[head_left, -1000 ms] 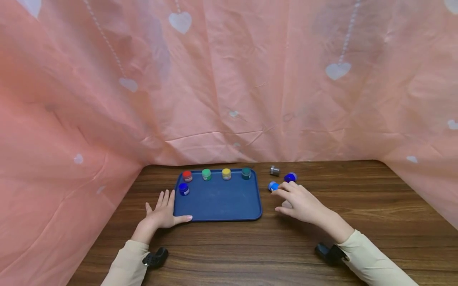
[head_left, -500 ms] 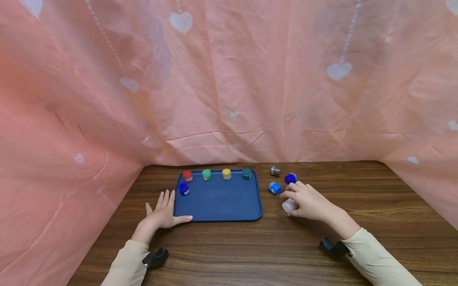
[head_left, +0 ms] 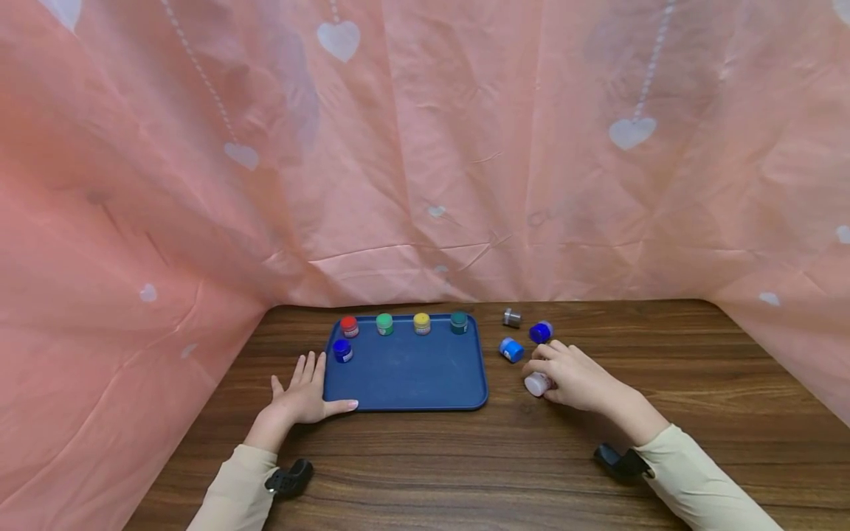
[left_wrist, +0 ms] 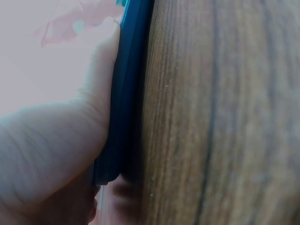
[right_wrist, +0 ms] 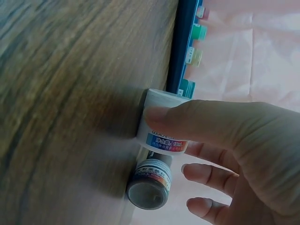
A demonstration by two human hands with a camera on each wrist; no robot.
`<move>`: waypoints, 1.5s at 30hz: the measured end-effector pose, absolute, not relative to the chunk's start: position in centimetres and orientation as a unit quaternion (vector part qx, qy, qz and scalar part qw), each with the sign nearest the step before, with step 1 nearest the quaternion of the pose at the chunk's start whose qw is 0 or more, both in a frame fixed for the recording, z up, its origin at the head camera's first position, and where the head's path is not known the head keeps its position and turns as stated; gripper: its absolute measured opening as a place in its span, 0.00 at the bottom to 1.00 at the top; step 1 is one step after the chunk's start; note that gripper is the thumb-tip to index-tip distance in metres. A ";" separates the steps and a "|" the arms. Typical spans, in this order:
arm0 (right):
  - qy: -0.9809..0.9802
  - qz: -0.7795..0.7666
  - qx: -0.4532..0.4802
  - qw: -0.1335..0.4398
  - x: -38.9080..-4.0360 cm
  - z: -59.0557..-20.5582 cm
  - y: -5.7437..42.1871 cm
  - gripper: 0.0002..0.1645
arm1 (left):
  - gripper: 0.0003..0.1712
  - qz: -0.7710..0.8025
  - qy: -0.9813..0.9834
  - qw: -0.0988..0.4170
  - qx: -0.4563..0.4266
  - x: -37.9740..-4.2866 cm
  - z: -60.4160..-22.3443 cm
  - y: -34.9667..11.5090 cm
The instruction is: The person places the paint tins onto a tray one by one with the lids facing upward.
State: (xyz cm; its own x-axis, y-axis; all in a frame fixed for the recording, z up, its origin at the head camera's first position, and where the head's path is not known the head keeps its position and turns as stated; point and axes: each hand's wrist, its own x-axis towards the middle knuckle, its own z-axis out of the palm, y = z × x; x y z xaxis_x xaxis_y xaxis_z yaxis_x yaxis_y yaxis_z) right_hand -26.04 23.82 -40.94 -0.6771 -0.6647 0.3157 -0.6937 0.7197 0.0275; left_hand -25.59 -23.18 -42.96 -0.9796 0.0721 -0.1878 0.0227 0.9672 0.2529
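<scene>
My right hand (head_left: 581, 376) pinches a white paint jar (head_left: 536, 383) lying on its side at the table, right of the tray. In the right wrist view the thumb presses the white jar's near side, with other fingers behind it, partly hidden. Just past it lies another jar (right_wrist: 149, 187) with a dark grey end. My left hand (head_left: 300, 398) rests at the front left corner of the blue tray (head_left: 412, 380), fingers straight along its left side and thumb on the front rim. The left wrist view shows that thumb (left_wrist: 101, 65) along the tray edge.
Red (head_left: 349, 327), green (head_left: 384, 324), yellow (head_left: 421, 324) and dark green (head_left: 459, 323) jars stand along the tray's back, with a dark blue jar (head_left: 342, 351) at its left. Right of the tray lie light-blue (head_left: 511, 349), dark blue (head_left: 541, 332) and grey (head_left: 512, 318) jars.
My right hand has drawn back to the right from beside the light-blue jar, uncovering it. The white jar now shows in its fingers. The left hand has stayed still.
</scene>
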 end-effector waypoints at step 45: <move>-0.913 0.051 0.365 0.177 -26.7 -40.7 21.4 0.18 | 0.77 0.132 0.986 0.102 0.027 -25.6 -43.0 -23.2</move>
